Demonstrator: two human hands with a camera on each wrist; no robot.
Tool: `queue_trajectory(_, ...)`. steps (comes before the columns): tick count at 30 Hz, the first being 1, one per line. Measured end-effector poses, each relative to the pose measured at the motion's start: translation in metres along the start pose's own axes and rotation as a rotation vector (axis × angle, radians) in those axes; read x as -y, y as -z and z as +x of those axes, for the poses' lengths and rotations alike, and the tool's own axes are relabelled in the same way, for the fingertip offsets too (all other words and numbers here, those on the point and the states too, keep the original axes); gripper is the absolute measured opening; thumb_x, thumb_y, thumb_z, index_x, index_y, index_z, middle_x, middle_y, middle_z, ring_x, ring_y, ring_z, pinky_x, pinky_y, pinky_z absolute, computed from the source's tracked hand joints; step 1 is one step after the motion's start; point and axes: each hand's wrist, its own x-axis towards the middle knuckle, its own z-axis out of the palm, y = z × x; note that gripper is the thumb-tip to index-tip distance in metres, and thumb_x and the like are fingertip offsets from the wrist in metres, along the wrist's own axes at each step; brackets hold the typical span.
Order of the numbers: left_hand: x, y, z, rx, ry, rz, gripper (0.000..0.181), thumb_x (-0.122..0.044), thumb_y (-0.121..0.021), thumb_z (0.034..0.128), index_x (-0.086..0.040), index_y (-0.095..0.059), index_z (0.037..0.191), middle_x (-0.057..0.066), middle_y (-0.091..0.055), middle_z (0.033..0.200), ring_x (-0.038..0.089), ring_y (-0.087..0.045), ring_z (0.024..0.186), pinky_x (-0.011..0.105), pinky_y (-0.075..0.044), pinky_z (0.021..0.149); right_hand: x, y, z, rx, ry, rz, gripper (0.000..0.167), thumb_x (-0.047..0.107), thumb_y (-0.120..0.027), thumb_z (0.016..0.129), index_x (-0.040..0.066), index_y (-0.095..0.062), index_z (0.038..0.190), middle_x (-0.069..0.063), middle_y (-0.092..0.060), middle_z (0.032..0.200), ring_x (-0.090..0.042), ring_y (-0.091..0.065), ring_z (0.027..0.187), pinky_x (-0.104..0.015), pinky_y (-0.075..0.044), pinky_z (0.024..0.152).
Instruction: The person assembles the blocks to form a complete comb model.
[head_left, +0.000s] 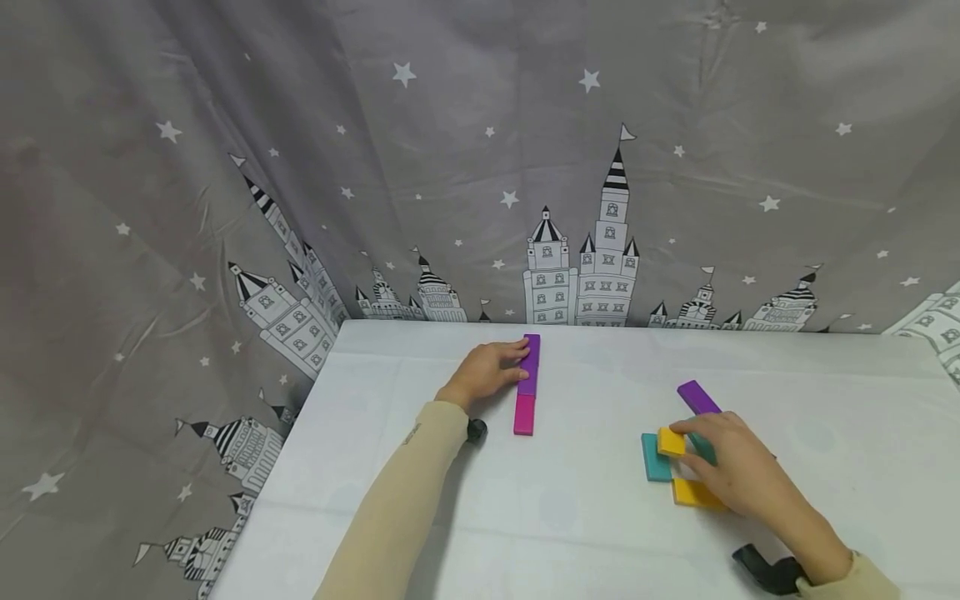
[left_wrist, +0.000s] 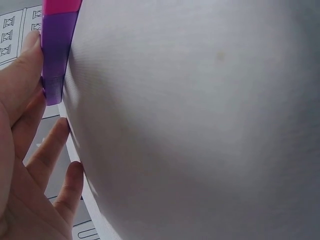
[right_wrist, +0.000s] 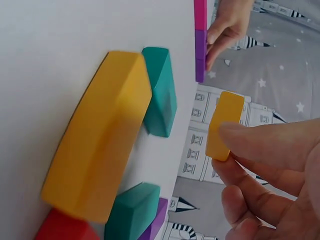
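Observation:
My left hand touches the side of a purple block with its thumb and fingertips. That block stands in a straight row with a pink block at its near end. On the right, my right hand pinches a small yellow block between thumb and fingertips, raised off the table. Below it lie a teal block, a longer yellow block and a second teal block, partly hidden by the hand in the head view. Another purple block lies beyond the hand.
A red block shows at the lower edge of the right wrist view. The white table ends at a grey curtain with castles and stars. Dark wrist straps sit on my wrists.

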Motion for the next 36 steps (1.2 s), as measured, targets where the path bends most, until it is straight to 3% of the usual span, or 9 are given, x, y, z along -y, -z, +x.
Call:
queue_trajectory(12,-0.003,0.003,0.002,-0.005,0.000,-0.002,0.051,-0.030,-0.071,0.0940,-0.012,-0.059,0.140,-0.006,-0.048,0.152,0.023,-0.040,0.144,0.042,-0.027,0.122,0.022,-0.007,0.012,-0.066,0.079,0.086,0.030,0.004,-0.075,0.087,0.006,-0.072,0.117,-0.012,-0.069,0.118,-0.038,-0.054,0.117,-0.063,-0.048,0.097)
queue_trajectory(25,-0.001,0.000,0.002,-0.005,0.008,0.002,0.050,-0.032,-0.071,0.0944,-0.014,-0.060,0.140,-0.007,-0.048,0.151,0.023,-0.039,0.144,0.042,-0.027,0.121,0.044,-0.033,0.028,-0.074,0.095,0.080,0.033,0.009,-0.078,0.085,0.010,-0.073,0.118,-0.006,-0.069,0.117,-0.030,-0.058,0.113,-0.052,-0.055,0.093)
queue_trajectory(36,-0.004,0.001,-0.003,-0.001,0.010,-0.013,0.050,-0.030,-0.071,0.0944,-0.012,-0.060,0.140,-0.005,-0.048,0.152,0.026,-0.039,0.144,0.044,-0.026,0.122,0.064,-0.059,0.042,-0.096,0.185,0.123,0.032,0.005,-0.081,0.082,0.009,-0.073,0.113,-0.002,-0.070,0.111,-0.024,-0.058,0.110,-0.046,-0.054,0.096)
